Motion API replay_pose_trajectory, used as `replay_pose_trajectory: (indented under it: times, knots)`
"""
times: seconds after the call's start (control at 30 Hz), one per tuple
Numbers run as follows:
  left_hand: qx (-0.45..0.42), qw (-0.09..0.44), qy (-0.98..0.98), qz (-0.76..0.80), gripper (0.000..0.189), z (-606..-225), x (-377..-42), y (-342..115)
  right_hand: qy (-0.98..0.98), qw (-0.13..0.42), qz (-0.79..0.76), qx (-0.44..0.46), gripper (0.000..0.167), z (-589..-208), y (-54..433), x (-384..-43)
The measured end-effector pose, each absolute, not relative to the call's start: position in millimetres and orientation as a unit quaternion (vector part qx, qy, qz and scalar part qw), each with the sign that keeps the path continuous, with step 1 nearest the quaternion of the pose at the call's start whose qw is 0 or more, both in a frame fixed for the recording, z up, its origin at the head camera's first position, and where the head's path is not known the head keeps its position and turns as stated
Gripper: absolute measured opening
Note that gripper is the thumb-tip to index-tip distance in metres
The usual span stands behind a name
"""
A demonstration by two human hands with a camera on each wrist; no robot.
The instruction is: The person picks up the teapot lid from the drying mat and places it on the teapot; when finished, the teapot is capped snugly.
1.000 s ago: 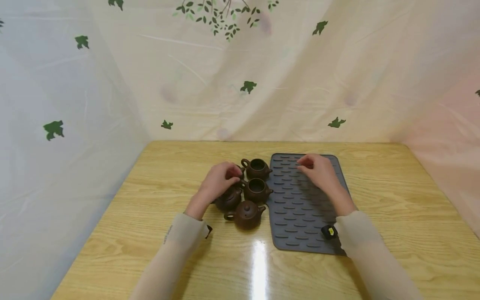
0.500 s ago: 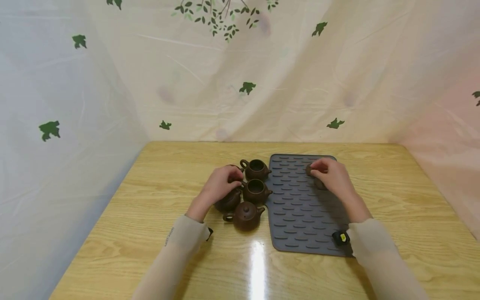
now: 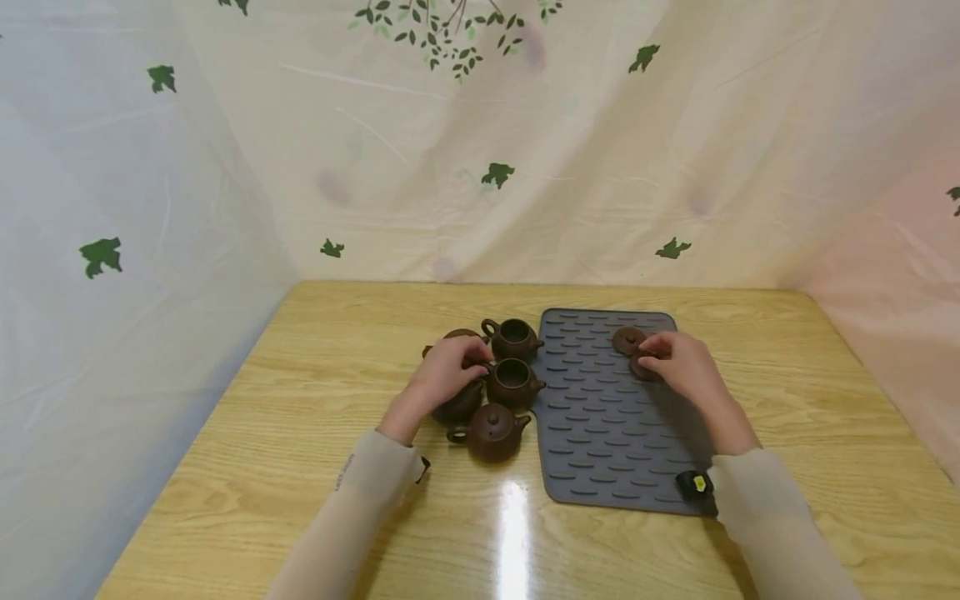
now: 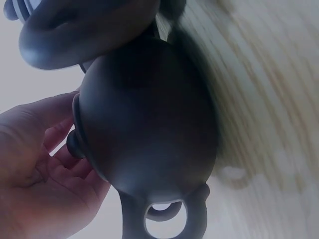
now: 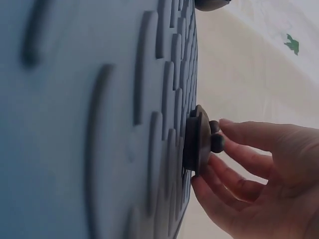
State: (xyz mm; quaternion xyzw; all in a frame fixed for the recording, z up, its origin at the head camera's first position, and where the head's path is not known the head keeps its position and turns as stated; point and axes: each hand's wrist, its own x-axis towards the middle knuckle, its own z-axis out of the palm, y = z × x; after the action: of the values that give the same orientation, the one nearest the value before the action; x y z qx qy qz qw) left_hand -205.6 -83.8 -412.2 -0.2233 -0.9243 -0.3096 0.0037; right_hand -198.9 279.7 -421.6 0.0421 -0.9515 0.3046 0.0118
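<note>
My left hand [image 3: 446, 371] hovers over the left teapots, fingers loosely bent, its fingertips by the handle of an open teapot [image 3: 512, 379]. In the left wrist view, these fingers [image 4: 60, 169] lie behind the knob of a brown lidded teapot [image 4: 149, 119]. Whether they touch it is hidden. My right hand [image 3: 682, 367] reaches down to two brown lids on the grey ridged mat [image 3: 592, 442]. One lid [image 3: 628, 340] shows plainly; the nearer lid [image 3: 643, 365] is partly covered by the fingers. In the right wrist view, spread fingers and thumb surround this lid [image 5: 202, 144], no clear grip visible.
Another open teapot [image 3: 514, 337] stands behind the first. A lidded teapot [image 3: 492, 432] is nearest me, and a further teapot [image 3: 463, 334] is partly behind my left hand. They stand close together on the wooden table [image 3: 300, 417], left of the mat.
My right hand has moved right and a little nearer to me, uncovering the two lids on the mat. The left hand stays nearly in place over the teapots.
</note>
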Motion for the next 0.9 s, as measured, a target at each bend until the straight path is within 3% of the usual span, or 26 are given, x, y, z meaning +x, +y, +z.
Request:
replay_pose_trajectory:
  times: [0.9]
  knots:
    - [-0.194, 0.005, -0.949, -0.248, 0.009, -414, -205, -75, -0.948, 0.008, 0.313, 0.057, 0.019, -417, 263, -197]
